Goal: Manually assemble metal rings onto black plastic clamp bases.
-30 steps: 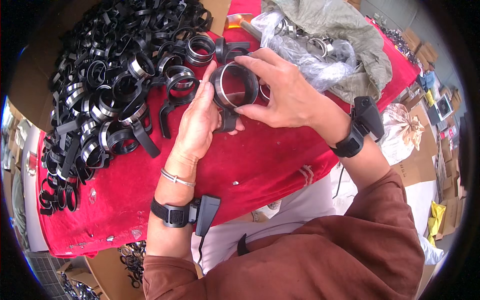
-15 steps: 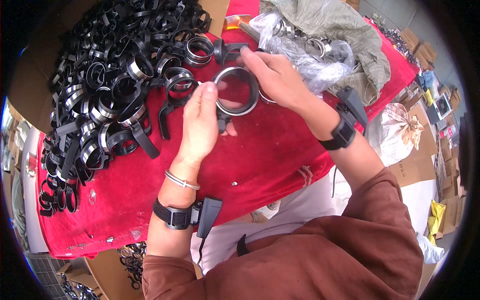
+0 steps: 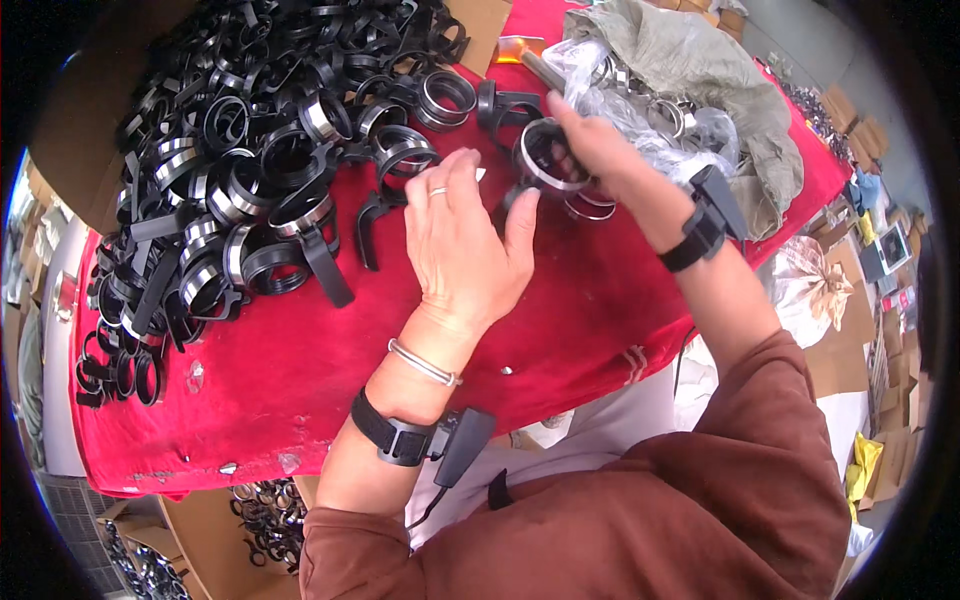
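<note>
A black ring with a silver rim and a short black tab (image 3: 531,160) is in my right hand (image 3: 600,150), whose fingers wrap round its far right side. My left hand (image 3: 462,235) is open just to the left of it, back up, with the thumb spread from the fingers and a thin ring on one finger. A tiny white bit (image 3: 480,174) shows beside its fingertips; whether they touch it I cannot tell. Below my right hand another ring (image 3: 590,208) lies on the red cloth (image 3: 440,375). A black ring with a handle (image 3: 510,108) lies just beyond the held one.
A big heap of black and silver rings with handles (image 3: 270,150) covers the left and far side. At the far right lie a clear plastic bag (image 3: 640,130) with metal rings and a grey-green sack (image 3: 735,80). An orange item (image 3: 518,48) lies at the back. Below stands a cardboard box (image 3: 205,535).
My left hand has let go of the ring and turned back up, fingers spread. My right hand has taken the ring to the right, tilting it. The whole view has shifted slightly.
</note>
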`<move>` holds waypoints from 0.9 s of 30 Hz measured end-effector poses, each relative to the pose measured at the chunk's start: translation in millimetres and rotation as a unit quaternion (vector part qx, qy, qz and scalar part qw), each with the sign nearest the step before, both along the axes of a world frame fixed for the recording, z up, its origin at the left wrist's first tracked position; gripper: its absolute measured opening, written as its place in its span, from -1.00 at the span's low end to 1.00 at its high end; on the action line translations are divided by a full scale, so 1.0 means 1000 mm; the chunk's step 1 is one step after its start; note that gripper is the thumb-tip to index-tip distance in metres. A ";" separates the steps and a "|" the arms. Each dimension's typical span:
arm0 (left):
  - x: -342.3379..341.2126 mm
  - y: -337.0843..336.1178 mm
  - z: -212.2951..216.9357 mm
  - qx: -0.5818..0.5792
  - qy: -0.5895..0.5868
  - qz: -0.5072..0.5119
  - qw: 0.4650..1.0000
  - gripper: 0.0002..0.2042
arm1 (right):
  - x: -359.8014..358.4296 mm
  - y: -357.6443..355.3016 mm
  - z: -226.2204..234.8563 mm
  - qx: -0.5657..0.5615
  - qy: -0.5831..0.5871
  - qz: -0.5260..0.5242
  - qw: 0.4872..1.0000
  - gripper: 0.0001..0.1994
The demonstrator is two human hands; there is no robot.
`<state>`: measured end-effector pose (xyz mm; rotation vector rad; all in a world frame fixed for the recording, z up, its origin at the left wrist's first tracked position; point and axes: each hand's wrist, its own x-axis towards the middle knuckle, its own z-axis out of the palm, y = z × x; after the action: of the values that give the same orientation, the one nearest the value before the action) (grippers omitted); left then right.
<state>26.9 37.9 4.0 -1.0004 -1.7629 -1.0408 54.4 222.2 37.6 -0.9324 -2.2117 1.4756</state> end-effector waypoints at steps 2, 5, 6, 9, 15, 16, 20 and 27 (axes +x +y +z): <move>0.006 -0.003 0.001 -0.017 -0.016 -0.082 0.996 -0.72 | -0.013 0.011 0.024 -0.059 0.018 -0.025 0.998 -0.41; 0.012 -0.002 -0.006 -0.112 -0.085 -0.225 0.964 -0.72 | -0.062 0.019 0.039 -0.226 0.171 0.037 0.958 -0.41; 0.010 -0.002 -0.010 -0.107 -0.186 -0.242 0.946 -0.65 | -0.073 0.009 0.043 -0.226 0.171 0.037 0.958 -0.41; -0.005 -0.003 -0.019 -0.129 -0.315 -0.205 0.918 -0.48 | -0.079 -0.001 0.058 -0.151 0.160 0.091 0.971 -0.48; -0.024 0.004 -0.035 -0.181 -0.324 -0.138 0.918 -0.48 | -0.055 0.027 0.019 0.553 -0.117 0.190 0.803 -0.68; -0.028 0.005 -0.039 -0.154 -0.377 -0.158 0.900 -0.48 | -0.059 0.031 0.016 0.538 -0.131 0.228 0.801 -0.67; -0.029 0.006 -0.032 -0.032 -0.503 -0.239 0.830 -0.52 | -0.058 0.040 0.023 0.574 0.027 0.161 0.803 -0.74; -0.050 -0.004 -0.034 0.121 -0.411 -0.304 0.851 -0.60 | -0.004 0.007 0.040 0.175 0.200 0.400 0.877 -0.78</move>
<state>-23.3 33.4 -30.3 -1.0504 -1.8920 -2.3071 50.5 229.3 77.5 0.4458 -2.4994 1.2895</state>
